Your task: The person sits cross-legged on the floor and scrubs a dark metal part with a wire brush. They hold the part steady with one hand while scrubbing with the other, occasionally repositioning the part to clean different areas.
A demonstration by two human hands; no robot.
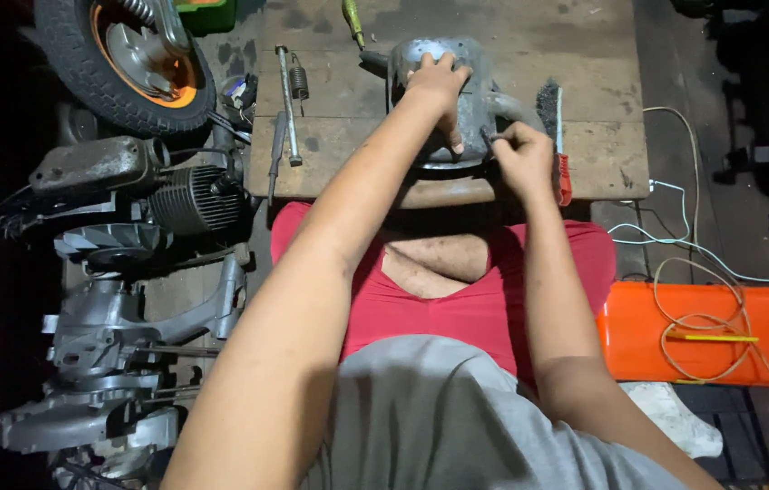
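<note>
A wooden board [584, 54] spans the top of the view and serves as the work surface. To its left on the floor lies a stripped engine [130, 272] with dark cooling fins and grey casings, and above that a wheel [121, 54] with a black tyre and orange rim. On the right, well apart from the hands, sits an orange plastic cover [693, 331] with a loop of pale cord [702, 299] lying over it. On the board itself stands a grey metal casing [470, 100], near the front edge and in the middle. Left of the casing lie a long bolt [287, 100] and a small spring [299, 80]; right of it, just beside the right hand, lies a wire brush [555, 127] with a red handle. The person's red-clad knees sit under the board's near edge. The left hand [439, 86] reaches across from the left, the forearm stretched long, and rests on top of the casing with fingers curled down over it, gripping it. The right hand [520, 159] is at the casing's lower right side, fingers pinched together on a small dark tool [490, 141] whose tip touches the casing.
</note>
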